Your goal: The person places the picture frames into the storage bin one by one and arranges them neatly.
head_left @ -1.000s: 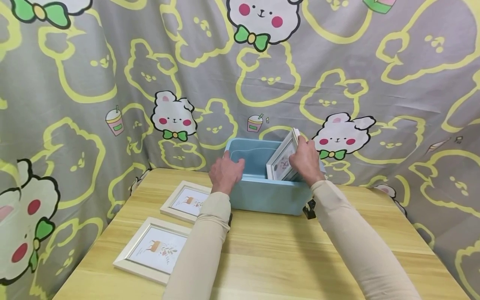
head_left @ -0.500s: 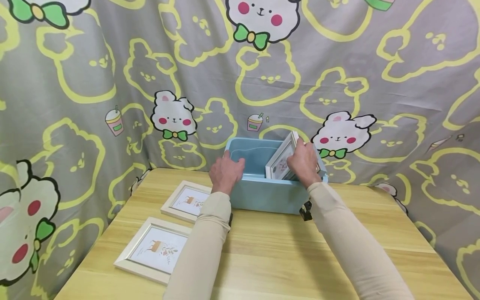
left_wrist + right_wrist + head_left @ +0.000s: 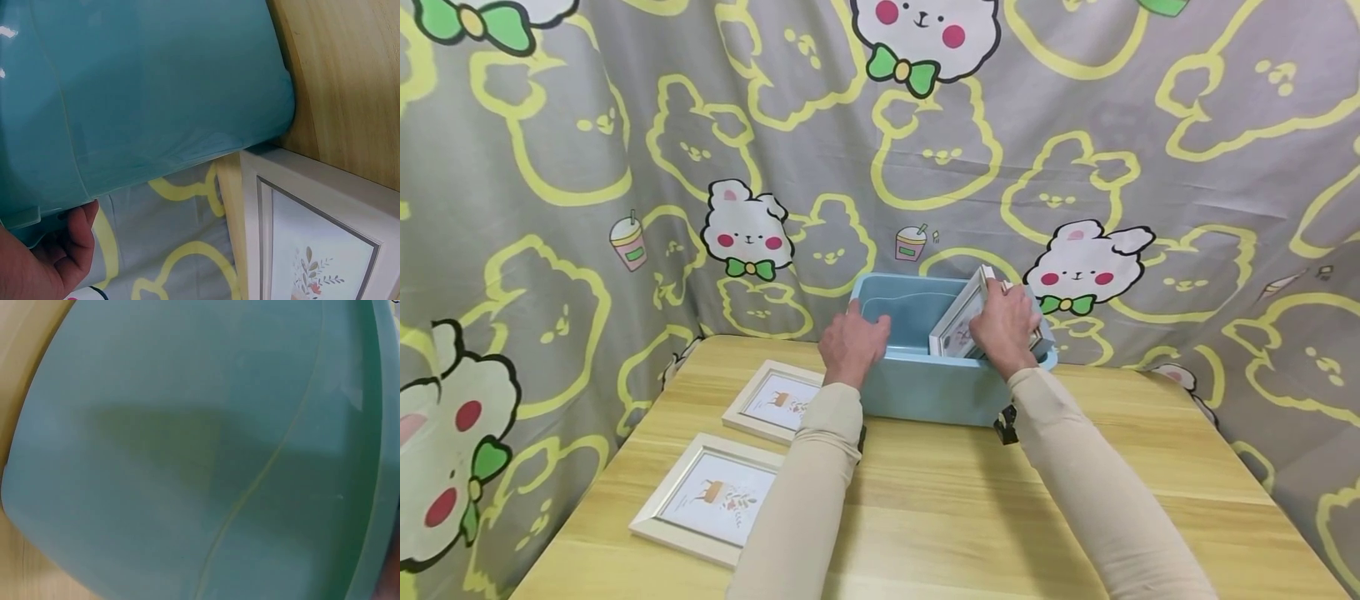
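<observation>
Head view: one blue bin (image 3: 936, 392) stands on the table (image 3: 925, 517). Two frames lie flat at its left, the near frame (image 3: 718, 497) and far frame (image 3: 775, 402), both partly covered by the left sleeve (image 3: 805, 500). The right hand (image 3: 1006, 327) grips a leaning frame (image 3: 957, 327) inside the bin, slightly lower than a second ago.

Left wrist: the left hand's (image 3: 47, 259) fingers curl at the rim.

Right wrist: bin wall fills the view; finger state cannot be told here.

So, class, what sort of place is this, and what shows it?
Probably an indoor work corner, curtained off: cartoon-print fabric hangs behind and beside a wood-grain tabletop, on which a blue storage bin and picture frames stand or lie.
</observation>
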`<state>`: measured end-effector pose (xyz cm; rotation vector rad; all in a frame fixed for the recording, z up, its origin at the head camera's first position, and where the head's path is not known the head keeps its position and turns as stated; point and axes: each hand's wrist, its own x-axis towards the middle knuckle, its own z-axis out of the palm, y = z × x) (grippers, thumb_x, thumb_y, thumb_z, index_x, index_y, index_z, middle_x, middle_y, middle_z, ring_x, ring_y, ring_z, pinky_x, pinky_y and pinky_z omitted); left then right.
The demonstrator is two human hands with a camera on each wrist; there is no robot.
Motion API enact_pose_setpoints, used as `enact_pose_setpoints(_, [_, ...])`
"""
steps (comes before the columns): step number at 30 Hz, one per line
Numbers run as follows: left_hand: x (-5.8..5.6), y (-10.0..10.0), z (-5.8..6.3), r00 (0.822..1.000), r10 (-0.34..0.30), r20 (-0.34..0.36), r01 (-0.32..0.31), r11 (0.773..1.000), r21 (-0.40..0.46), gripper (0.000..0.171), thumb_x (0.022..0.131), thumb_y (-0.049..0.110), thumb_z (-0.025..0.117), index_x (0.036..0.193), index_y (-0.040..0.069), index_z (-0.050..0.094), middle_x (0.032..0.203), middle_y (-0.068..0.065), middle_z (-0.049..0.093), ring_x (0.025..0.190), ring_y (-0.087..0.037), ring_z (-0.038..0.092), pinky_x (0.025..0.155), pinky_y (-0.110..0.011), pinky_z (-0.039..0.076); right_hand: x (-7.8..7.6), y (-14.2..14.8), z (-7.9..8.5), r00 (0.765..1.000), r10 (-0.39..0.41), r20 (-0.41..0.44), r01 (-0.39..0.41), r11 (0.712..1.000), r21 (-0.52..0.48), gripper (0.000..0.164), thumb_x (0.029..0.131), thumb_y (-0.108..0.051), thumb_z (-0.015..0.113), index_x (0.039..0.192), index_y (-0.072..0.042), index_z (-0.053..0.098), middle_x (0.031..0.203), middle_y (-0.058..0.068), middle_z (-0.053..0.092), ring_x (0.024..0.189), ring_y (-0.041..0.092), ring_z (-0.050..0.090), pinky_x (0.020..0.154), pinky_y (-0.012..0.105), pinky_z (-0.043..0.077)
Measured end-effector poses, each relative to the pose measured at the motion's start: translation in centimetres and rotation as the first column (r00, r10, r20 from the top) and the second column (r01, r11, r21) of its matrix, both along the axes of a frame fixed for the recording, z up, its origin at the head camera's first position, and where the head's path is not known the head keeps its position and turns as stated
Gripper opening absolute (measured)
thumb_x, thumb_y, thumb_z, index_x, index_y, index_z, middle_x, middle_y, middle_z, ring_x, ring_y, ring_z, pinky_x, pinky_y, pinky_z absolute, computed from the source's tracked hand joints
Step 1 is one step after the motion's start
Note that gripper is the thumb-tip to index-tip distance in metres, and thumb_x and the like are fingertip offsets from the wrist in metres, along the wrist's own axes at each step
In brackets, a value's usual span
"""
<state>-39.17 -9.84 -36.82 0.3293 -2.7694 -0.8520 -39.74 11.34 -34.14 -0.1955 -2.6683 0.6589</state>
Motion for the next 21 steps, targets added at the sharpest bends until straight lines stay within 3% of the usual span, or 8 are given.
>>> enact_pose_setpoints(12, [-0.06,-0.02,-0.09,1.000,-0.004,0.003,0.004,1.000,0.004,0.069,0.087,0.056,0.043,0.146,0.022,0.040,0.127,-0.015,0.059,0.110,-0.037,0.059,0.089,-0.051,0.047,-0.22,-0.42,-0.46,0.999,-0.044,-0.004,0.044,0.998,0.043,0.066,0.077,-0.010,0.066,0.140,-0.011,0.046,0.125,0.026,0.043,0.114,0.042,0.039,0.094,0.057,0.026])
enact_pose_setpoints(21, [-0.07,-0.03,-0.04,1.000,0.000,0.005,0.000,1.000,0.007,0.069,0.087,0.056,0.043,0.146,0.022,0.040,0.129,-0.014,0.059,0.111,-0.037,0.059,0.090,-0.050,0.047,-0.38,-0.73,-0.97,0.998,-0.053,-0.015,0.054,0.993,0.105,0.054,0.079,-0.014,0.068,0.130,-0.005,0.051,0.121,0.027,0.043,0.110,0.042,0.036,0.086,0.056,0.024])
